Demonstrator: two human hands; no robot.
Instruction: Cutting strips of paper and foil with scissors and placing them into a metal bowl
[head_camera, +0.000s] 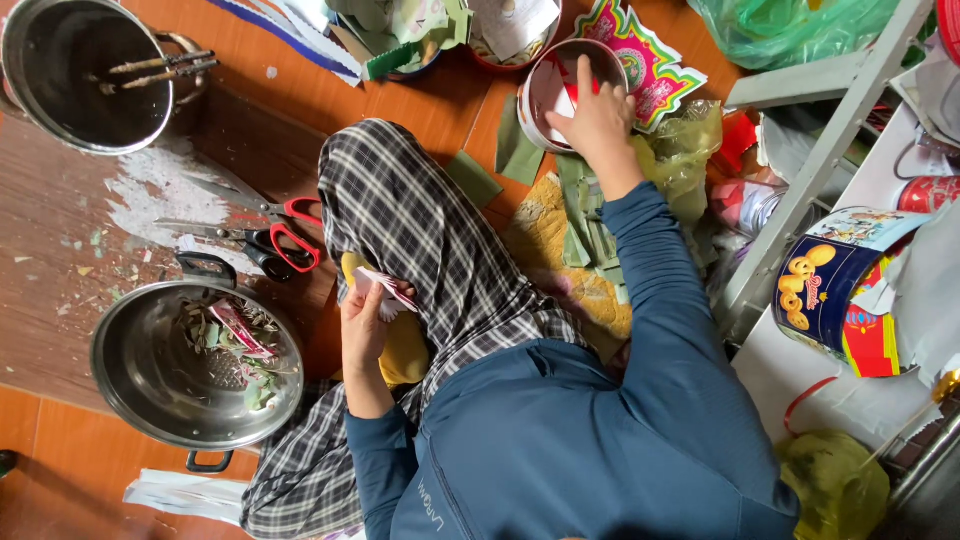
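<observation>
Head view looks down on a person sitting on the floor (90, 440). Their right hand (598, 118) reaches into a round tin (570, 90) beyond the knee, fingers curled onto red and white paper inside. Their left hand (365, 322), closed around a small paper piece (383, 288), rests beside the knee. Judging by this, picking one sheet cleanly means pinching with the fingertips while the tin sits steady.

My right arm's stretched way out in front, elbow nearly straight, and my right hand (598, 118) is up at the far end with the fingers curled down and the thumb tucked in. My left arm's bent in close by my knee, left hand (365, 320) palm up, fingers pinched together.
</observation>
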